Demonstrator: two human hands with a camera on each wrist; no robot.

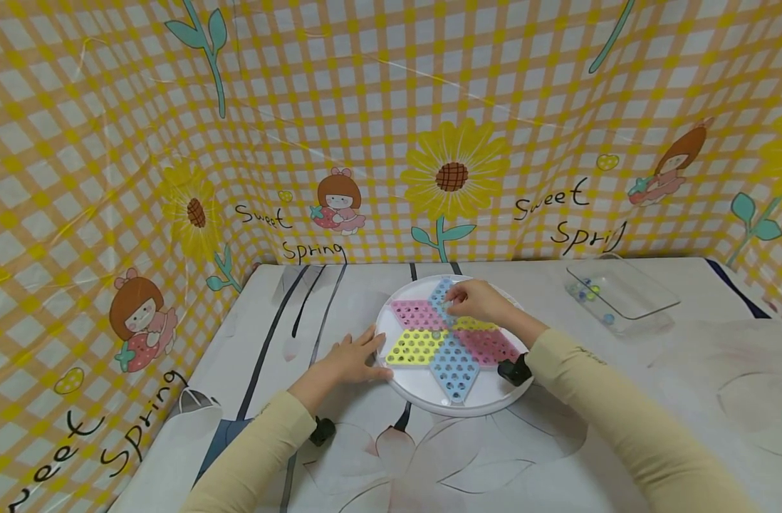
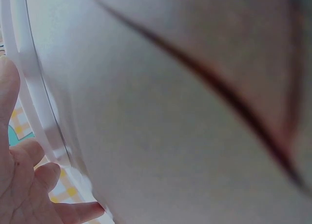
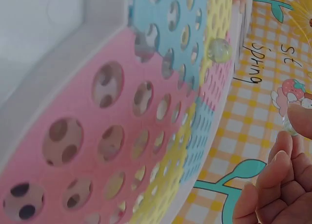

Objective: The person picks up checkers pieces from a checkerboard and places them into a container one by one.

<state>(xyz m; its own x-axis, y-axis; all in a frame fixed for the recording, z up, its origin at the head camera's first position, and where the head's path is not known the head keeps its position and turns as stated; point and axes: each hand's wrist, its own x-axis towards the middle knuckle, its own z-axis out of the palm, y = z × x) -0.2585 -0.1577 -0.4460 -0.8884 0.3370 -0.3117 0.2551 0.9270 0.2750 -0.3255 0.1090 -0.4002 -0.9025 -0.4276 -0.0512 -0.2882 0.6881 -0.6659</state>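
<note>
A round white Chinese checkers board (image 1: 404,381) bears a star of pink, yellow and blue sections full of holes. Along its left rim rests my left hand (image 1: 349,358), fingers spread; the left wrist view catches its fingers (image 2: 46,177) beside the white edge. Over the far blue section, my right hand (image 1: 481,301) pinches a clear marble (image 3: 291,125) between thumb and fingertip. Another clear, faintly greenish marble (image 3: 219,49) sits in a hole near the middle of the star.
At the back right stands a see-through box (image 1: 624,317) with several marbles (image 1: 590,291) inside. A white object (image 1: 195,410) lies at the left table edge, near a dark blue patch (image 1: 223,443). A yellow checked curtain (image 1: 378,85) hangs behind the table.
</note>
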